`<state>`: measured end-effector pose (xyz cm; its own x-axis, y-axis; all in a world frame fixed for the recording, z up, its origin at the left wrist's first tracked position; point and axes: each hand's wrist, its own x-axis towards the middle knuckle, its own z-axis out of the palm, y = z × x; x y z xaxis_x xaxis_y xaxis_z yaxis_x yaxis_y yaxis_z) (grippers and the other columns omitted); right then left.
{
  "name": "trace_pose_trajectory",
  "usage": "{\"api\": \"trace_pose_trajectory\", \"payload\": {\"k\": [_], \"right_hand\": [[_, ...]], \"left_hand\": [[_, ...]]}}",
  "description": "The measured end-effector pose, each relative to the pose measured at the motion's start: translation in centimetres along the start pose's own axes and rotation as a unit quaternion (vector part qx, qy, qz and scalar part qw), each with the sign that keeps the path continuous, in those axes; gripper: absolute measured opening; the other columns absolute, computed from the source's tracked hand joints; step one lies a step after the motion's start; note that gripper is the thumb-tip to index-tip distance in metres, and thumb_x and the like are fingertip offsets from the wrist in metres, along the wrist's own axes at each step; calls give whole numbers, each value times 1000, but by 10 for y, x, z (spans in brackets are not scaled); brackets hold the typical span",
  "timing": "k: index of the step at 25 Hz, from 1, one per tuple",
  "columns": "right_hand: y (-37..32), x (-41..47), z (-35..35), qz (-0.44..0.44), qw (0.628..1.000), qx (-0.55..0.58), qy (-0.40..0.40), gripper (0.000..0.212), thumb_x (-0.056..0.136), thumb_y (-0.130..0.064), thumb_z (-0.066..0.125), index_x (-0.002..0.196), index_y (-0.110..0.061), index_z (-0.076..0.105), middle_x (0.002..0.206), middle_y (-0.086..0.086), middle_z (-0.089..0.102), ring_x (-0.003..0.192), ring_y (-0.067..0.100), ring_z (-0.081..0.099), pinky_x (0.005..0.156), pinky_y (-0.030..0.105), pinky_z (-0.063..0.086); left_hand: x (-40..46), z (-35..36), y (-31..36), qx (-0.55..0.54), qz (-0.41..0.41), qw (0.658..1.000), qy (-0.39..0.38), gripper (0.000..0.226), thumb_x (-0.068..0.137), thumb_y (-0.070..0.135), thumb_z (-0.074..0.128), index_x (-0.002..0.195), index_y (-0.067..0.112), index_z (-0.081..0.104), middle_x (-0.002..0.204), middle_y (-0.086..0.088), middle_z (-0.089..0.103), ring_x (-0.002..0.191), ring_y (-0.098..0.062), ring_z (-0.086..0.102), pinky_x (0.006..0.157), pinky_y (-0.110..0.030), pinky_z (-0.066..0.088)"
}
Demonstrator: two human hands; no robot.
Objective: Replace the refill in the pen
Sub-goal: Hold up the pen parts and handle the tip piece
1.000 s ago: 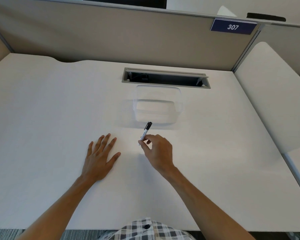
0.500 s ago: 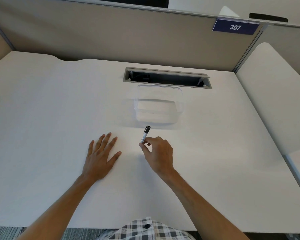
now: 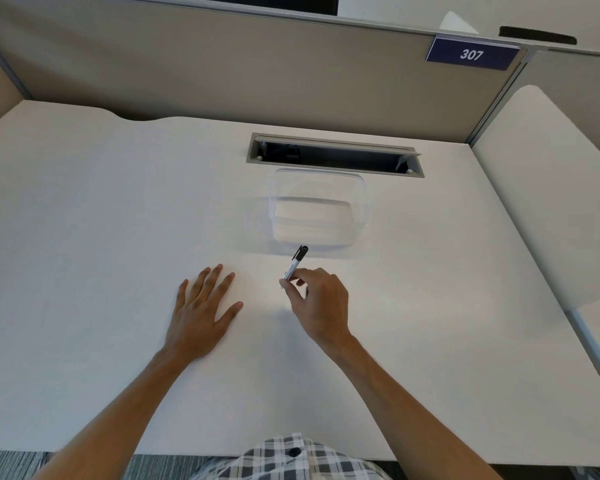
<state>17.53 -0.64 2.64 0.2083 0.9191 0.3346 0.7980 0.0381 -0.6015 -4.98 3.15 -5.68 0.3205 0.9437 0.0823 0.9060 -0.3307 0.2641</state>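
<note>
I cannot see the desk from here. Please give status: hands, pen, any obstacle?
Right hand pinching pen, black cap pointing away. Left hand flat on desk, empty. Clear container just beyond pen; nothing blocking.

The lower end of the pen (image 3: pixel 294 265) is hidden inside the grip of the right hand (image 3: pixel 317 303), so its tip cannot be seen, and the print on its barrel is too small to read. The palm of the left hand (image 3: pixel 201 313) lies face down on the table (image 3: pixel 84 237), out of sight. Both forearms are cut off by the bottom edge. Inside the dark cable slot (image 3: pixel 333 155) the parts are too dim to tell. The clear box (image 3: pixel 317 211) is faint, its near wall hard to trace.
</note>
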Motion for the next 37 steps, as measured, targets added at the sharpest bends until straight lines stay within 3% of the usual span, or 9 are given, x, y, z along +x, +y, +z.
{"api": "trace_pose_trajectory", "payload": {"k": [4,8,11,21,25,31,37], "right_hand": [[-8,6,-3,-15,998,2,65,6,78,-27,80,81,-23,76,66,-8,69,57,9,56,60,21,37],[4,-9,15,-2,1000,-18,-13,5,82,-25,77,83,-20,75,69,-6,71,64,18,65,67,35,53],[12,-18,21,17,997,-26,-65,7,85,-25,73,85,-18,74,70,-4,72,67,21,66,76,43,54],[2,1,-2,-16,999,-5,44,8,83,-30,75,81,-22,75,66,-7,68,56,12,56,59,23,37],[3,0,2,-17,999,-2,40,10,85,-33,72,81,-24,75,68,-8,69,59,13,57,59,27,41],[21,-21,23,-32,997,-48,-44,8,84,-26,73,80,-19,74,73,-8,74,69,19,65,63,27,38],[11,-3,4,-28,999,-16,-3,15,87,-32,66,79,-22,74,69,-7,69,63,16,59,60,32,44]], "left_hand": [[0,0,0,2,1,1000,1,66,93,63,21,151,31,23,160,3,18,147,-17,10,118,-47,8],[0,-1,0,0,1,1000,0,66,93,63,21,151,30,24,160,3,18,147,-16,10,118,-47,7],[0,-1,0,4,3,1000,-1,66,93,63,20,151,30,23,160,3,17,147,-16,9,118,-46,6],[-1,-1,1,-1,2,1000,2,66,93,63,20,151,31,23,160,3,18,147,-16,10,118,-46,6],[0,-1,1,-5,4,1000,3,66,93,62,21,151,30,24,160,2,19,147,-17,11,117,-47,8],[-1,-1,0,-1,4,1000,1,66,93,63,20,151,30,23,160,3,18,147,-16,10,118,-47,8],[0,-1,0,-1,4,1000,3,66,93,62,21,151,30,24,160,3,18,147,-17,10,118,-47,8]]}}
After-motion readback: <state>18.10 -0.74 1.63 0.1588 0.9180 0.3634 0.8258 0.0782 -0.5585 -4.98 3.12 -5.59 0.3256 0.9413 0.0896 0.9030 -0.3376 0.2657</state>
